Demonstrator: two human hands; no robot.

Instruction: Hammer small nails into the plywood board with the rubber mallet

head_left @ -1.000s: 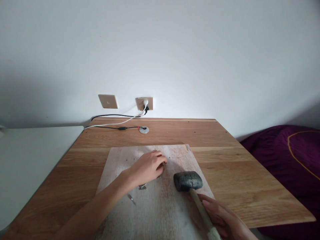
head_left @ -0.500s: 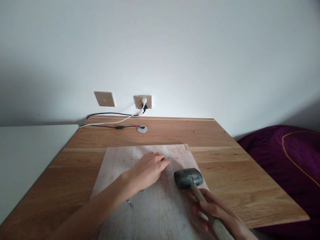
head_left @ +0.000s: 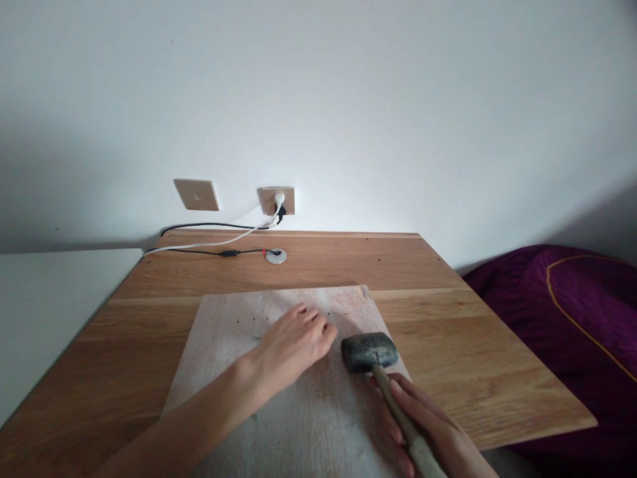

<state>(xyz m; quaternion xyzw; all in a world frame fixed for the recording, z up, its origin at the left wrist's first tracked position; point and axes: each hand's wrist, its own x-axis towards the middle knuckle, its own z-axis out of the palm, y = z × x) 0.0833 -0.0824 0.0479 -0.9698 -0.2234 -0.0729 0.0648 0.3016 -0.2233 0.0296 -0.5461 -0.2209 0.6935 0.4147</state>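
Observation:
A pale, worn wooden board (head_left: 298, 431) lies on the table with a row of small dark dots near its far edge. My left hand (head_left: 301, 338) rests over the board's far part, its fingers curled in and closed. Anything between those fingertips is hidden. My right hand (head_left: 423, 425) is wrapped round the wooden handle of a rubber mallet (head_left: 368, 352). The black mallet head is just right of my left hand, over the board's right side. Small thin metallic pieces, partly hidden, show beside my left wrist and below the forearm.
The wooden table (head_left: 488, 372) reaches back to a white wall. Black and white cables (head_left: 209, 243) run along its back to a wall socket (head_left: 277, 200) and a round grommet (head_left: 275, 256). A white surface (head_left: 60, 305) adjoins at left; purple fabric (head_left: 507, 292) lies at right.
My left hand has turned slightly, with its fingers curled further in. The mallet stays in my right hand, beside the left. The whole scene has shifted a little to the left in view.

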